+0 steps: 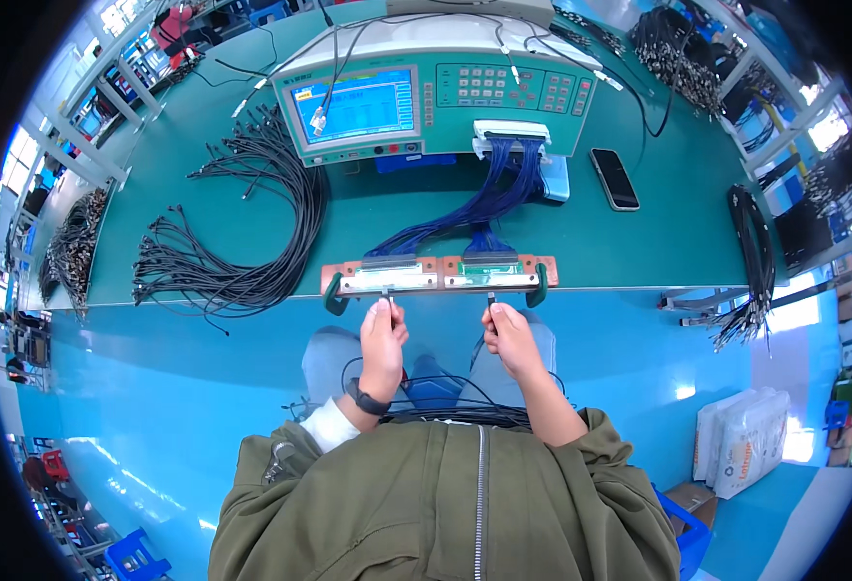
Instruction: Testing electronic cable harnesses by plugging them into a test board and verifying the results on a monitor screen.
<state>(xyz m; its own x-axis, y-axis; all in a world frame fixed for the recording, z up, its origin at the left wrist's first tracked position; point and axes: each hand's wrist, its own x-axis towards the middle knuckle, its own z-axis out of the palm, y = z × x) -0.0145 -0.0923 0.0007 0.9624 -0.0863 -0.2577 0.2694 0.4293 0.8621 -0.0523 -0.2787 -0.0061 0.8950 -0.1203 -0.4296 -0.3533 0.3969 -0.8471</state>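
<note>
My left hand (pixel 382 341), with a dark band on its wrist, pinches a cable plug (pixel 386 296) at the front of the left green connector board (pixel 390 278). My right hand (pixel 510 337) grips another black cable plug (pixel 491 300) just below the right connector board (pixel 489 275). Whether either plug is fully seated, I cannot tell. Both boards sit on a copper-coloured strip along the table's front edge, held by a green clamp (pixel 540 283) at each end. Black cables (pixel 464 390) lie across my lap. Blue wire bundles (pixel 503 194) run from the boards to a tester (pixel 435 92).
Bundled black cables (pixel 295 208) spread over the left of the green table (pixel 639 242). A phone (pixel 615 180) lies at the right, with another cable bundle (pixel 753 257) hanging over the right edge. White sacks (pixel 743 441) stand on the floor at right.
</note>
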